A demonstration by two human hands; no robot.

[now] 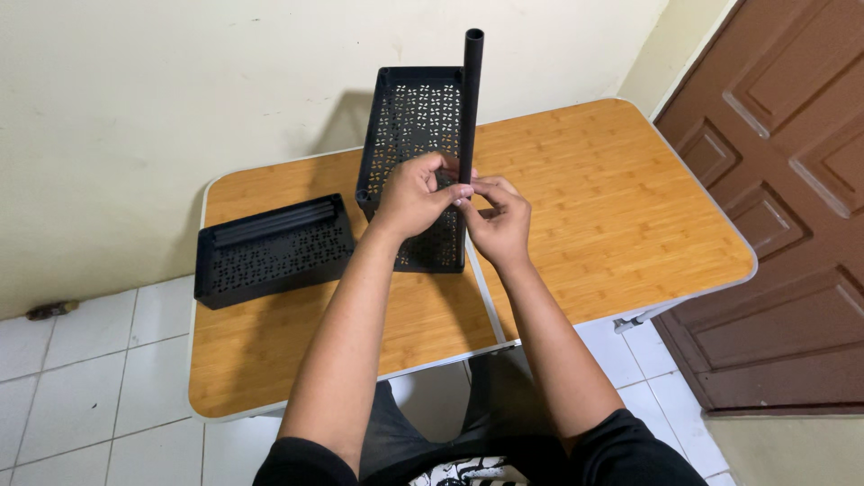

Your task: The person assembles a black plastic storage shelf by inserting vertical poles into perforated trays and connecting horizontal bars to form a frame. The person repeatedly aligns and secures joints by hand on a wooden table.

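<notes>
Standing upright near the far edge of the desk (621,207), a black perforated tray (416,135) rested on one short end, its open side facing the person. A black tube (471,99) rose along the tray's right edge and stood taller than the tray. Both hands met at the tube about halfway up the tray. The left hand (416,193) had its grip clenched on the tube, thumb and fingers pinched around it. The right hand (499,220) sat just beside it, fingertips touching the tube at the same spot; whether that grip actually held the tube or only pressed against it could not be told. The hands and forearms covered the lower middle of the tray.

A second black perforated tray (270,252) lay flat near the left edge of the desk, well apart from the hands. Inside it, along its far wall, lay a bundle of black tubes (274,225); their exact number could not be made out. So there were two trays in all, one upright and one flat.

A brown panelled door (792,207) stood to the right of the desk, and white floor tiles (81,378) showed to the left.
</notes>
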